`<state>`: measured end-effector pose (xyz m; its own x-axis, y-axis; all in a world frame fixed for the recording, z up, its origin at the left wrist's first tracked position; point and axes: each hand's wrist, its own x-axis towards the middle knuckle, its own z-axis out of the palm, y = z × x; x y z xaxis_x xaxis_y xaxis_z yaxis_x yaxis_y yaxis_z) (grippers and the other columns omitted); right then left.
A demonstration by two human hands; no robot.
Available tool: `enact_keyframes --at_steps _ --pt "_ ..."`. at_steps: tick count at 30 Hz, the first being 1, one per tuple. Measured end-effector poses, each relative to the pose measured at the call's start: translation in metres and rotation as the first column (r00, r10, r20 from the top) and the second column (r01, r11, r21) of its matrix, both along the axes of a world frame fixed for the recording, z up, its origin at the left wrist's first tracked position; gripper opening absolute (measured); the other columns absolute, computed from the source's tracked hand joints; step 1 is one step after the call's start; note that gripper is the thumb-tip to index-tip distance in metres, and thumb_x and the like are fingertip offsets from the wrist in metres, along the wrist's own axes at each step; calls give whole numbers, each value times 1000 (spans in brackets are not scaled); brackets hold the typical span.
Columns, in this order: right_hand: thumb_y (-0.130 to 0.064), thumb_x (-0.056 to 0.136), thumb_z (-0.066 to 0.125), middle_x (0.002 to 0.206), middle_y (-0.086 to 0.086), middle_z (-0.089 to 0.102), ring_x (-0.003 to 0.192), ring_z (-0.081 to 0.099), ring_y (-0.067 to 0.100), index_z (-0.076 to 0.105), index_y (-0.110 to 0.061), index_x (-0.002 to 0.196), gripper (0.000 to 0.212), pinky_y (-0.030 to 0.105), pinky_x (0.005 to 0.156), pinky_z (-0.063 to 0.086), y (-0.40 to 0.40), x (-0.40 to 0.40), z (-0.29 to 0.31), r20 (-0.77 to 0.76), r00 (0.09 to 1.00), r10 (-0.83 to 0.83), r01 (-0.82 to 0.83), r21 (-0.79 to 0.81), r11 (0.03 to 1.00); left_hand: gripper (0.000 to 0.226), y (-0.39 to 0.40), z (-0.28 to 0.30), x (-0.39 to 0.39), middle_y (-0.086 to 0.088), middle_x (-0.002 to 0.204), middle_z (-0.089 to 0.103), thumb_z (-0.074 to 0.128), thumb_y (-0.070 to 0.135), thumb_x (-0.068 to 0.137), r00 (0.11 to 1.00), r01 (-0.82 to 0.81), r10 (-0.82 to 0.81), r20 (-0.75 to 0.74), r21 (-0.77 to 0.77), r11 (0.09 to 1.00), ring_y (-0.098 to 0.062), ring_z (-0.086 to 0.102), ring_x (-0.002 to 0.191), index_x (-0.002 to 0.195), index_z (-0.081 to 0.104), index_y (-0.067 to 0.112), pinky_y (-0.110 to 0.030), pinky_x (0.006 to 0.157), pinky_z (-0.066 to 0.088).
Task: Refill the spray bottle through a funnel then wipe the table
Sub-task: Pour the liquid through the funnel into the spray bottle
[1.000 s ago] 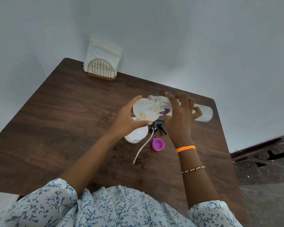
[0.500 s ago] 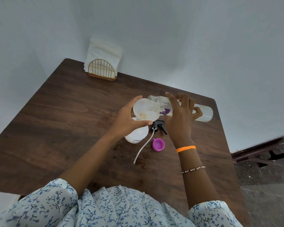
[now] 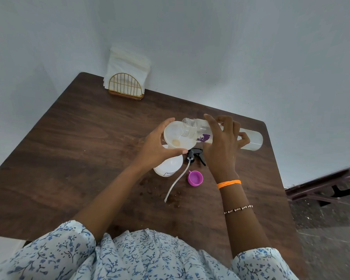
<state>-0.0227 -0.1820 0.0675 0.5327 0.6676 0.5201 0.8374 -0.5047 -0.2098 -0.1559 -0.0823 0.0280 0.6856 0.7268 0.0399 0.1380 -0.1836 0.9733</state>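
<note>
Almost nothing has moved since the earlier frames: we hold the same pouring pose, and the refill bottle [image 3: 226, 135] keeps its near-level tilt. Our right hand [image 3: 220, 146] has its grip clamped round the middle of that clear bottle, fingers over the top and thumb behind. Its long axis runs from three o'clock to nine o'clock, base out to the right and open neck pointing left over the funnel [image 3: 177, 138]. Our left hand [image 3: 157, 147] grips the funnel by its rim, thumb along the near edge and fingers curled up the far side, steadying it on the mouth of the white spray bottle [image 3: 168, 165], which stands on the surface [image 3: 79, 148] just below our left palm. The bottle neck overhangs the funnel bowl at its three o'clock side; we cannot tell whether liquid is flowing. The coming move, we judge, turns on that neck staying above the bowl as the base lifts; the right hand is the one to do it. The black trigger head [image 3: 196, 156] with its dip tube lies at six o'clock of the funnel, and a purple cap [image 3: 195, 178] sits beside the tube. A napkin holder [image 3: 126, 85] stands at the far edge, at eleven o'clock.
</note>
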Motion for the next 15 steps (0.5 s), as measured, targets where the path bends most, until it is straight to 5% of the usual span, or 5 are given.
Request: enact_keyframes --at_steps 15 --pt "14 48 68 115 8 54 108 33 20 58 -24 119 81 52 87 28 1 -1 1 -4 1000 4 -4 -6 1000 87 0 1 1 8 135 45 85 24 64 1000 -3 3 1 2 1000 -12 44 121 136 37 29 -31 99 45"
